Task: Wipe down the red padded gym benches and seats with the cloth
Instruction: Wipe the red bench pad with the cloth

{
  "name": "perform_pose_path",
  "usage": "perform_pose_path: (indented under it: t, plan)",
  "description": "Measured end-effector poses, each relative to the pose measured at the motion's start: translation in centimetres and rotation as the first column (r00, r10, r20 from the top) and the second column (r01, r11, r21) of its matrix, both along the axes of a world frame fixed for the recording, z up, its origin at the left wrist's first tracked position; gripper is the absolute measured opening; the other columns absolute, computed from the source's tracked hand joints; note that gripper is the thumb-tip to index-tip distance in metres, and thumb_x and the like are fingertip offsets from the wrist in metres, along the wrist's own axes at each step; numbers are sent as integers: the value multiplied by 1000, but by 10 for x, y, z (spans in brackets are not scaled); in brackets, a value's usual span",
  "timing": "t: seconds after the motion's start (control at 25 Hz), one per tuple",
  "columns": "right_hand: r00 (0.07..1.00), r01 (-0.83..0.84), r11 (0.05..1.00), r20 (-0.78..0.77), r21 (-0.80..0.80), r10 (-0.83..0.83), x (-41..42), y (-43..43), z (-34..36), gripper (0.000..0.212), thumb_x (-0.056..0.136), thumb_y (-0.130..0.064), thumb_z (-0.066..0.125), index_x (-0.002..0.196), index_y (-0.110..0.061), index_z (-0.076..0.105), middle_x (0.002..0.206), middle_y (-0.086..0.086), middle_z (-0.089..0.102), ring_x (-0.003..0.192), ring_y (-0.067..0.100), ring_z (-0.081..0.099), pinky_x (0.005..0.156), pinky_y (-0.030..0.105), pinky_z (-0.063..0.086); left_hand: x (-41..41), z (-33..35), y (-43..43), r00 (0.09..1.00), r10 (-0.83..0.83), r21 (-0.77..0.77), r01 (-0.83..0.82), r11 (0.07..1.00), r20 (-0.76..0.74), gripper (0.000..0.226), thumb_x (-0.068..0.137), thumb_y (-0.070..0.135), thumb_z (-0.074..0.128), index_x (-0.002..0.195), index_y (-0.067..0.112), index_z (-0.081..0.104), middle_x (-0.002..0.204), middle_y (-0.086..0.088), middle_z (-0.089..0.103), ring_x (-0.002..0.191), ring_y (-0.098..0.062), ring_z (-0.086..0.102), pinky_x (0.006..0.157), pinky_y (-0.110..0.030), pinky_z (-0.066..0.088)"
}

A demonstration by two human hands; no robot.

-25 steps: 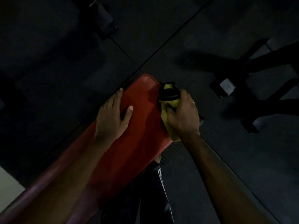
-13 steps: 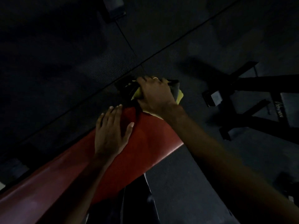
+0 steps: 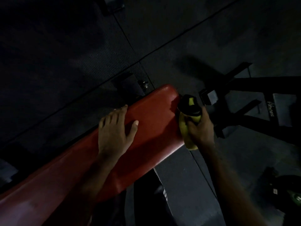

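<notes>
**Cloth at the bench's edge, one hand bracing the pad**

The red padded bench [image 3: 151, 128] runs from the lower left of the frame up to its rounded end just above the middle. The left hand [image 3: 114, 131] lies flat on the pad near that end, fingers straight and slightly spread, the thumb out to the side, holding nothing. To the right of centre the right hand [image 3: 199, 128] has its fingers curled around a bunched yellow and black cloth [image 3: 187, 126], which hangs against the bench's right edge; a yellow tail droops below the fist, past the pad's lower corner. How much of the cloth actually touches the vinyl I cannot tell in this dim light.

A black equipment frame [image 3: 244, 101] stands on the dark rubber floor [image 3: 81, 46] in the right of the frame, close to the wiping hand.

The risks look modest. Bunched so tightly, the cloth may meet the pad with only a narrow ridge, leaving streaks or missed strips along the side. The dangling tail could snag under the bench edge. A wide sweep might bring the knuckles against the nearby frame. In such poor light, unwiped patches would be easy to overlook.
</notes>
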State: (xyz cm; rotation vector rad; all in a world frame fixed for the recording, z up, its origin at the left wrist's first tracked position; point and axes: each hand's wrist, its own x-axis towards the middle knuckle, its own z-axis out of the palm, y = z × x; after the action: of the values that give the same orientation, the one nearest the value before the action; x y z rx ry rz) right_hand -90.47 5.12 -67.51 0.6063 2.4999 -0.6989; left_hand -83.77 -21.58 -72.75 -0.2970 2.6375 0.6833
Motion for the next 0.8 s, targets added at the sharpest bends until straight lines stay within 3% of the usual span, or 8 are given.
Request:
perform_pose_path:
  t: [0.12, 0.2, 0.32, 0.4, 0.52, 0.64, 0.8]
  plan:
    - [992, 101, 994, -74, 29, -98, 38, 13, -4, 32, 84, -9, 65, 110, -20, 51, 97, -4, 61, 89, 16, 59, 66, 14, 39, -14, 8, 12, 999, -22, 60, 20, 998, 32, 64, 99, 51, 40, 151, 14, 34, 148, -12, 47, 143, -30, 35, 114, -52, 28]
    - [960, 239, 971, -155, 11, -235, 43, 8, -10, 27, 84, -14, 63, 106, -23, 51, 94, -8, 62, 83, 10, 59, 64, 14, 39, -34, 7, 28, 990, -140, 95, 140, 986, -6, 68, 101, 53, 37, 157, 17, 22, 154, -14, 40, 145, -30, 32, 116, -51, 28]
    - [810, 540, 839, -226, -72, -541, 50, 0, -12, 22, 89, -25, 64, 108, -29, 53, 92, -17, 64, 78, -6, 59, 69, 21, 48, -56, 0, 46, 959, -280, -32, 279, 960, -47, 75, 101, 62, 32, 160, 21, 11, 152, -16, 40, 138, -31, 41, 110, -51, 35]
    - [704, 667, 729, -190, -153, -684, 76, -6, -14, 31, 86, -34, 64, 115, -28, 55, 103, -11, 67, 92, 0, 64, 83, 33, 55, -55, -4, 52, 956, -284, -96, 278, 956, -66, 76, 100, 64, 31, 160, 22, 11, 150, -16, 43, 135, -31, 44, 108, -51, 37]
    - [630, 745, 638, -107, -194, -769, 124, -37, -13, 50, 78, -43, 60, 124, -27, 50, 118, -1, 65, 108, 19, 63, 93, 47, 54, -49, -5, 57, 961, -257, -139, 243, 960, -99, 74, 100, 63, 31, 159, 21, 14, 145, -18, 47, 131, -34, 46, 106, -52, 37]
    - [588, 765, 575, -49, -290, -807, 132, -61, -8, 43, 81, -38, 60, 121, -36, 44, 118, -1, 64, 107, 20, 63, 92, 49, 55, -51, -7, 56, 965, -242, -170, 224, 960, -96, 74, 100, 63, 29, 159, 22, 14, 144, -18, 47, 130, -35, 46, 107, -54, 37]
    - [533, 790, 524, -65, -319, -844, 116, -32, -30, 40, 82, -34, 62, 118, -30, 44, 116, 0, 61, 104, 20, 63, 91, 49, 54, -49, -8, 56, 964, -242, -203, 216, 955, -111, 74, 100, 64, 28, 159, 21, 17, 142, -20, 48, 127, -34, 48, 106, -52, 37]
